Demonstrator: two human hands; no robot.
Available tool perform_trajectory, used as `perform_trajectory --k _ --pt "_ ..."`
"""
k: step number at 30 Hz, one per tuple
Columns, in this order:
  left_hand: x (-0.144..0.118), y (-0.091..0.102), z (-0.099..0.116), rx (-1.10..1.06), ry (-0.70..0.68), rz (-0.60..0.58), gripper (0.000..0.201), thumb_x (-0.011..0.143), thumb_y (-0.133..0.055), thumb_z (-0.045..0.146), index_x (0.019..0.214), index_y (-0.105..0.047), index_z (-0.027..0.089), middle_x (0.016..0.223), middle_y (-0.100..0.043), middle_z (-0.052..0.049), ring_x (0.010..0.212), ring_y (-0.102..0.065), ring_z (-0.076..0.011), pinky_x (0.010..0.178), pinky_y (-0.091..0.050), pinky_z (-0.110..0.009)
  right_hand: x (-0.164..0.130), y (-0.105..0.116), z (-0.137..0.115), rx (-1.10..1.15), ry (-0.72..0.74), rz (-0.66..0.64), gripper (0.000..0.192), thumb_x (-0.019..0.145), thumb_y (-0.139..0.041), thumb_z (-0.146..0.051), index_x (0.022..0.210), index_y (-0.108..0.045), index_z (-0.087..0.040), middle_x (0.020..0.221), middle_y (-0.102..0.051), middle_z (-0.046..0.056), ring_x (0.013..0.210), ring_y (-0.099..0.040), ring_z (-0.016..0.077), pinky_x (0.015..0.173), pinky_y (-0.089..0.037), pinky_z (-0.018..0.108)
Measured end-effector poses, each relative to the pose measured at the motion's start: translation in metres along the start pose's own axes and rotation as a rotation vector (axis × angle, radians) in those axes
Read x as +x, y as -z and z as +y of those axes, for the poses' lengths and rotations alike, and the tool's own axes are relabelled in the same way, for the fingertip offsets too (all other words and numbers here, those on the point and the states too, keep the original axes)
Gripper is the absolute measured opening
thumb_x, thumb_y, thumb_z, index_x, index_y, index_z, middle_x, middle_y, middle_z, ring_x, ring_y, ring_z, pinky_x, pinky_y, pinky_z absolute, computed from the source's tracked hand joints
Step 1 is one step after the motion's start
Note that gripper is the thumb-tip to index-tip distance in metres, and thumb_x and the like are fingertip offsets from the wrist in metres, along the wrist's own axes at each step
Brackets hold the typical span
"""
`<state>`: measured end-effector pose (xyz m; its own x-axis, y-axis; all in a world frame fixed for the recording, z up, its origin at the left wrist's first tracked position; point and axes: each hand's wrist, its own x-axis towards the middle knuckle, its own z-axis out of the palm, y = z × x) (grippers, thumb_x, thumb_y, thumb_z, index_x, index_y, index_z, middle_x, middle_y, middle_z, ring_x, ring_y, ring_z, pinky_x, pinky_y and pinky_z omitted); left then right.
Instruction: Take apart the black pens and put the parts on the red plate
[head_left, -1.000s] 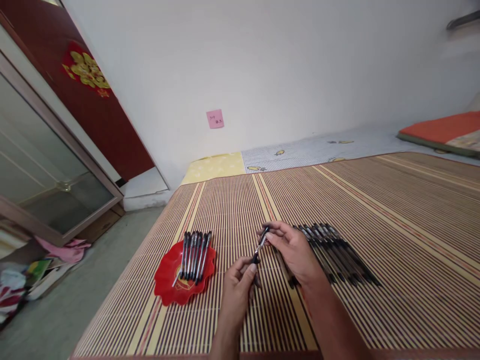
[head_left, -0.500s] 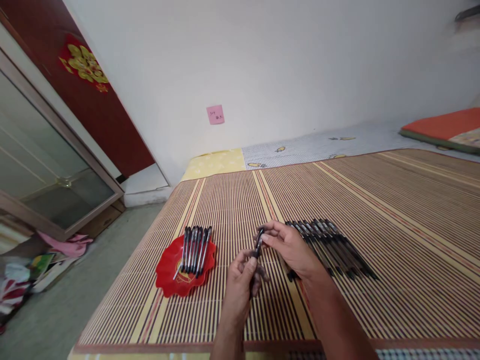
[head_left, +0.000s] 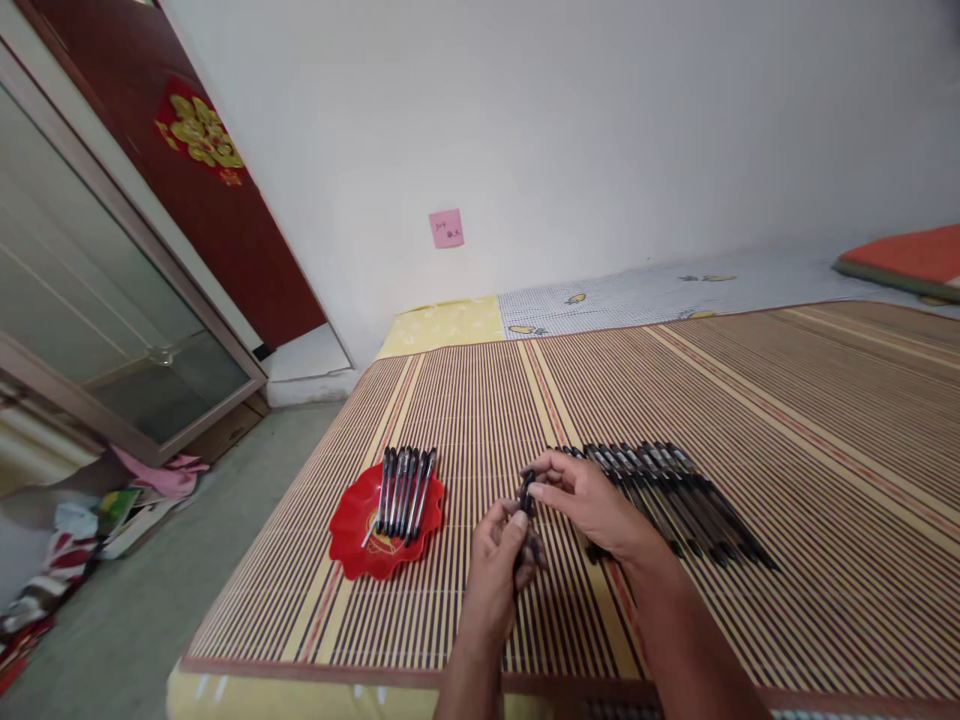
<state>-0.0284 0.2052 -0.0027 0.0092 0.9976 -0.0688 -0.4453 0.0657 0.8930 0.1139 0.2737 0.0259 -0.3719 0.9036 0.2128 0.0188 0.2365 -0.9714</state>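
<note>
Nearest the camera, the left hand (head_left: 499, 565) closes its fingers around a black pen (head_left: 525, 505) above the striped mat (head_left: 787, 420), while the right hand (head_left: 589, 497) pinches its upper end; beyond lie a row of pens (head_left: 675, 500) and a red plate (head_left: 382, 520) with more

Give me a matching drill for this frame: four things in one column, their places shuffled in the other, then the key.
Things:
1. red dish
2. pink note
3. row of loose pens
4. single pen

Places:
A. stuck on the white wall
B. held between the left hand and the right hand
C. on the striped mat, left of both hands, with pens lying across it
D. flat on the mat, just right of the right hand

Pairs: 1-C, 2-A, 3-D, 4-B
</note>
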Motion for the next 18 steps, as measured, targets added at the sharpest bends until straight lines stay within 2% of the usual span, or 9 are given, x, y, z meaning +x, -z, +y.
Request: perform_trajectory --k 3,8,12,15,18 --pt "0.003 0.0 -0.002 0.025 0.002 0.022 0.043 0.08 -0.075 0.052 0.094 -0.053 0.018 0.056 -0.056 0.006 0.039 -0.036 -0.0033 0.038 -0.02 -0.014 0.001 -0.001 0.002 -0.007 -0.008 0.015 0.019 0.082 -0.064 -0.031 0.097 -0.064 -0.02 0.087 -0.067 0.002 0.086 -0.066 0.0185 0.078 -0.051 0.031" --pt "0.005 0.003 -0.003 0.079 -0.008 0.045 0.041 0.079 -0.075 0.051 0.091 -0.054 0.018 0.059 -0.055 0.006 0.044 -0.044 -0.0046 0.041 -0.025 -0.014 0.001 -0.004 0.002 -0.012 -0.012 0.021 0.017 0.083 -0.063 -0.029 0.096 -0.065 -0.02 0.086 -0.069 0.002 0.084 -0.067 0.0182 0.077 -0.052 0.03" --pt "0.003 0.0 0.002 0.112 -0.068 0.08 0.039 0.079 -0.075 0.051 0.091 -0.057 0.018 0.058 -0.054 0.006 0.043 -0.039 -0.0048 0.041 -0.026 -0.016 0.002 -0.009 0.004 0.031 -0.013 0.018 0.025 0.083 -0.065 -0.03 0.106 -0.066 -0.02 0.09 -0.072 0.003 0.088 -0.07 0.019 0.082 -0.054 0.032" --pt "-0.002 0.005 0.015 0.191 -0.169 0.193 0.036 0.078 -0.076 0.048 0.091 -0.064 0.016 0.067 -0.061 0.002 0.053 -0.05 -0.0076 0.051 -0.038 -0.017 0.004 -0.01 0.006 0.121 -0.051 0.054 0.034 0.083 -0.066 -0.036 0.113 -0.065 -0.02 0.094 -0.074 0.006 0.087 -0.072 0.0196 0.083 -0.056 0.036" --pt "-0.005 0.03 0.041 0.302 -0.27 0.399 0.034 0.074 -0.078 0.045 0.085 -0.068 0.014 0.078 -0.068 -0.003 0.069 -0.061 -0.0128 0.063 -0.047 -0.021 0.004 -0.005 0.008 0.137 -0.087 0.098 0.036 0.084 -0.066 -0.042 0.113 -0.066 -0.019 0.094 -0.074 0.008 0.083 -0.072 0.0197 0.08 -0.057 0.036"
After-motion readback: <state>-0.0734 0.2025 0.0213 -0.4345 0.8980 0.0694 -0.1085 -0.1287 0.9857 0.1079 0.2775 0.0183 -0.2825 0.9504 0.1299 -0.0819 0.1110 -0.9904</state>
